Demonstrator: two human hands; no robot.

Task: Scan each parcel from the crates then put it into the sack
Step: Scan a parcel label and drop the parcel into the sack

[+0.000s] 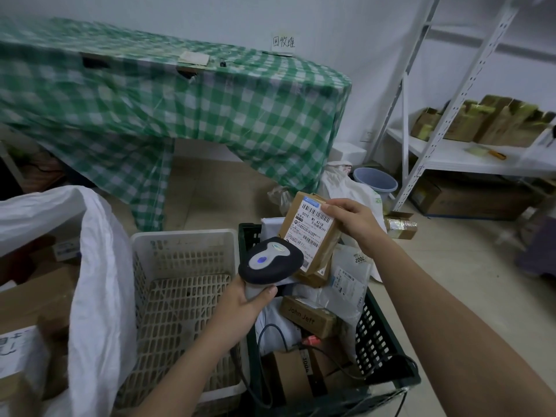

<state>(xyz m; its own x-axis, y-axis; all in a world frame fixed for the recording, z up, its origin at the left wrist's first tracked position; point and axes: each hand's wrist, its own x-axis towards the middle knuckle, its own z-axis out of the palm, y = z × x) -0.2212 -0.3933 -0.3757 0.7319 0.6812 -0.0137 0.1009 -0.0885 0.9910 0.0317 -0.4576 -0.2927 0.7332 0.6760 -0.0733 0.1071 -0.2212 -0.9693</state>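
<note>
Mid-scan: the right hand (350,219) pinches a brown parcel (311,236) by its top edge above the dark crate (382,341), label turned toward the scanner (269,261), which the left hand (243,308) holds in a closed grip. The white crate (180,236) looks emptied; parcels still fill the dark one, and boxes already lie in the sack (99,266).
</note>
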